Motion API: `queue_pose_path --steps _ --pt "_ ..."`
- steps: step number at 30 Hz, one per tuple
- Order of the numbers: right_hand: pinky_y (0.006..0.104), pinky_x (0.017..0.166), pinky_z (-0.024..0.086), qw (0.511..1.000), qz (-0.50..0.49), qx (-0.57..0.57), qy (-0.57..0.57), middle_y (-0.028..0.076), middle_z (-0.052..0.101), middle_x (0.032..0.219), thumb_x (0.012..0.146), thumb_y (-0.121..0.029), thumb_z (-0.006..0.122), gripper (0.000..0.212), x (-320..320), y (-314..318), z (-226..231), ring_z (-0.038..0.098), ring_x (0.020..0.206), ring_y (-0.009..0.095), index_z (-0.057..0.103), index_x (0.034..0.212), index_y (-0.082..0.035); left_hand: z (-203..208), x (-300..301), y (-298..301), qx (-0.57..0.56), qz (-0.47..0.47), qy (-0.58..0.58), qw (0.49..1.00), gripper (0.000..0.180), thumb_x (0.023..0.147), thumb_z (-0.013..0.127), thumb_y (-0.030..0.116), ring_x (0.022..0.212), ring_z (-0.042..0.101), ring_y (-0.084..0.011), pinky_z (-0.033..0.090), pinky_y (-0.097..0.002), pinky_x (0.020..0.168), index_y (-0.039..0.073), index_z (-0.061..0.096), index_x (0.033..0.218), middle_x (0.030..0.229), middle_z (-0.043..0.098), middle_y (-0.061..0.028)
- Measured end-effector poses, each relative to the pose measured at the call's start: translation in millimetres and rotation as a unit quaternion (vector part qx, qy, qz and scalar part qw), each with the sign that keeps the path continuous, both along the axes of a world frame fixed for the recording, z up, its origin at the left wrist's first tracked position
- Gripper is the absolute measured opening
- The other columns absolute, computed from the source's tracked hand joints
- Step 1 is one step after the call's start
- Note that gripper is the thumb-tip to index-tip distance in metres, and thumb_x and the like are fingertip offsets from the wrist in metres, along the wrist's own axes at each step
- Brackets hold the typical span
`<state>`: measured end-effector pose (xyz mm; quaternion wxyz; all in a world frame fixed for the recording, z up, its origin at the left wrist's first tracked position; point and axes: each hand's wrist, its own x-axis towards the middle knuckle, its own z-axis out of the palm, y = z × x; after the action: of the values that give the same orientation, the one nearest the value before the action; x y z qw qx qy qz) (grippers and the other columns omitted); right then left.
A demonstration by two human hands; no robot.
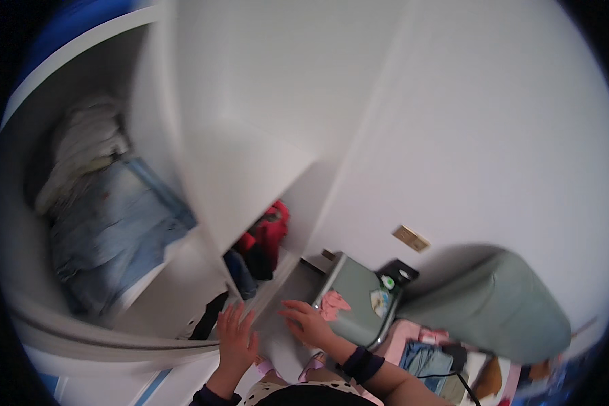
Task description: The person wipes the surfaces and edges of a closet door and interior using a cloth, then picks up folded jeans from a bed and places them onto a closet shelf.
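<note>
My left hand (235, 340) is held up in front of the lower wardrobe, its fingers stretched out with nothing in them. Slightly to its right, my right hand (308, 325) hovers over the floor gap beside the grey-green stool, also holding nothing, with its fingers apart. Nearest the left hand is a dark garment (213, 317) in a low compartment. Folded blue jeans (125, 223) and a pale grey clothes pile (84, 145) lie on the wardrobe shelf at left. Red and black clothing (267, 240) fills a lower cubby, above a dark blue garment (240, 274).
White wardrobe panels (250, 169) rise ahead. On the grey-green stool (355, 291) lie a pink cloth (333, 304) and small items. A tall green padded piece (494, 308) leans by the wall. At lower right, a pink box (400, 338) holds clothes, crossed by a black cable (453, 374).
</note>
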<state>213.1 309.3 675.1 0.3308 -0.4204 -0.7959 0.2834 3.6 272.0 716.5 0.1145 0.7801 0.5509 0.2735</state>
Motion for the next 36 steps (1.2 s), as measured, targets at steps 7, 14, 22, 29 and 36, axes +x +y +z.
queue_pose_path --steps 7,14,22,29,36 --pt "0.0352 0.084 0.043 0.987 -0.153 -0.008 0.049 0.013 0.05 0.114 0.076 -0.003 0.055 0.027 131.2 -74.8 -23.7 0.051 0.101 0.03 0.057 0.102 -0.008 -12.3 124.5 -6.9 -0.011 -0.146 0.021 0.989 0.048 0.072 0.055 0.011 0.121 0.033 -0.0345 0.022 -0.0478 0.101 0.006 0.046 0.119 0.128 0.038 -0.0154" --pt "0.035 0.085 0.043 0.93 -0.353 -0.043 0.09 0.012 0.052 0.112 0.076 -0.004 0.055 0.026 279.7 -195.1 -63.8 0.051 0.101 0.03 0.057 0.102 -0.007 -25.6 305.8 -49.3 -0.082 -0.35 0.047 0.932 0.05 0.071 0.058 0.008 0.113 0.039 -0.0356 0.029 -0.0441 0.096 0.005 0.046 0.12 0.122 0.043 -0.0168" --pt "0.037 0.083 0.044 0.711 -0.645 -0.17 0.223 0.014 0.052 0.109 0.076 -0.011 0.056 0.031 401.1 -365.0 -147.4 0.054 0.095 0.032 0.056 0.106 -0.008 -73.9 487.1 -112.1 -0.135 -0.57 0.133 0.8 0.049 0.071 0.06 0.009 0.107 0.044 -0.0353 0.034 -0.0425 0.092 0.005 0.047 0.118 0.117 0.048 -0.0161" --pt "0.0358 0.077 0.048 0.408 -0.842 -0.245 0.255 0.021 0.05 0.109 0.073 -0.023 0.062 0.055 417.5 -448.4 -249.0 0.057 0.092 0.028 0.042 0.119 0.001 -112.0 596.2 -179.6 -0.188 -0.684 0.193 0.678 0.044 0.075 0.058 0.011 0.101 0.05 -0.0344 0.04 -0.0408 0.087 0.006 0.047 0.117 0.112 0.052 -0.0159" --pt "0.0353 0.081 0.045 0.226 -0.856 -0.297 0.357 0.023 0.057 0.101 0.067 -0.028 0.065 0.068 427.8 -481.3 -319.1 0.057 0.094 0.033 0.039 0.119 0.008 -187.8 658.7 -238.4 -0.28 -0.689 0.28 0.607 0.042 0.079 0.056 0.016 0.099 0.053 -0.0339 0.043 -0.0388 0.084 0.006 0.047 0.118 0.109 0.055 -0.0172"
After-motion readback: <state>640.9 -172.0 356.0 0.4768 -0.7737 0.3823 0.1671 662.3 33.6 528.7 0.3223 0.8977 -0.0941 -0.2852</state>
